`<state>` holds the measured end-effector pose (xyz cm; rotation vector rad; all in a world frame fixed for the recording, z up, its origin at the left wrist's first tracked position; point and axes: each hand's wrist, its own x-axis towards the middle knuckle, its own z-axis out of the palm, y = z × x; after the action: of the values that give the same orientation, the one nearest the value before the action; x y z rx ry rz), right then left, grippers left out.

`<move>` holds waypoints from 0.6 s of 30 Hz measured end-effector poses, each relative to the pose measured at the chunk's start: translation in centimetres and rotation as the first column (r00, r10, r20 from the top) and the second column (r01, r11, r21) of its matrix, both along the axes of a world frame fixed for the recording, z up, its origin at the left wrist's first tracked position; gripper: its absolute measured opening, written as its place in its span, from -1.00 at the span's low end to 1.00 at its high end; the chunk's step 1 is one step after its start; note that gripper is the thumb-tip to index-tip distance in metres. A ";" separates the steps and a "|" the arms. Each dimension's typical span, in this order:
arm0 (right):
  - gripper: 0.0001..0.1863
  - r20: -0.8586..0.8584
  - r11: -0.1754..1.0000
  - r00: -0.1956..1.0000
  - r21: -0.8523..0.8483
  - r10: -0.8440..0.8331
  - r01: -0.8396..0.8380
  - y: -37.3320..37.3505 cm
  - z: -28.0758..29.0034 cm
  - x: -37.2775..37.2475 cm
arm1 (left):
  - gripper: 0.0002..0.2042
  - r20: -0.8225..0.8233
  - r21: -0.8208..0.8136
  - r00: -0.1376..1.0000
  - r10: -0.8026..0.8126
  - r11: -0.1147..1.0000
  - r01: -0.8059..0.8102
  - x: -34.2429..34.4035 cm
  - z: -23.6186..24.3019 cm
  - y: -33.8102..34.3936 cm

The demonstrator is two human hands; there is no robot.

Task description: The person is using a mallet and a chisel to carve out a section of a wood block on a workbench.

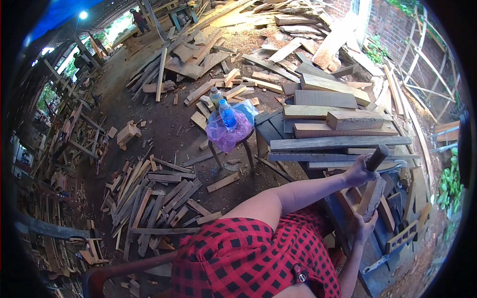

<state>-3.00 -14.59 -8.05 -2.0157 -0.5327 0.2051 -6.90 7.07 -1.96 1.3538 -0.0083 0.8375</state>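
Observation:
My left hand [359,172] is closed round a dark, rounded handle [377,157], its thick end sticking up past my fingers; what it joins, if anything, is hidden. Just below, my right hand [364,226] grips the lower end of a rough wooden block [371,197], which stands tilted over a low dark work surface [376,278]. Around the block lie wood pieces, among them a slotted wooden piece [401,237] and a thin metal-looking tool [376,263] beside it.
Planks and beams [343,144] are stacked ahead of my hands. To the left, a stool [215,155] bears bottles [227,115] on a purple plastic bag [223,136]. Offcuts [169,198] lie heaped on the dirt floor. A person [139,21] stands far back.

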 end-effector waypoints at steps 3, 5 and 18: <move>-0.12 -0.050 0.999 0.999 0.032 0.000 0.002 0.3 0.7 -0.7 | -0.74 0.004 -0.015 1.000 0.002 1.000 -0.002 -0.1 0.7 0.0; -0.13 -0.107 0.999 0.994 0.041 -0.021 0.025 0.4 1.0 -1.1 | -0.75 -0.022 -0.034 1.000 -0.015 0.999 0.015 -0.3 1.0 -0.1; -0.13 -0.127 0.998 0.991 0.047 -0.045 0.051 0.4 0.1 -0.7 | -0.75 -0.078 -0.105 0.997 0.011 0.994 -0.020 -0.2 0.3 -0.1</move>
<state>-3.74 -14.23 -7.99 -1.9504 -0.4050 0.2848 -7.14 6.98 -1.61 1.2870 0.1055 0.7874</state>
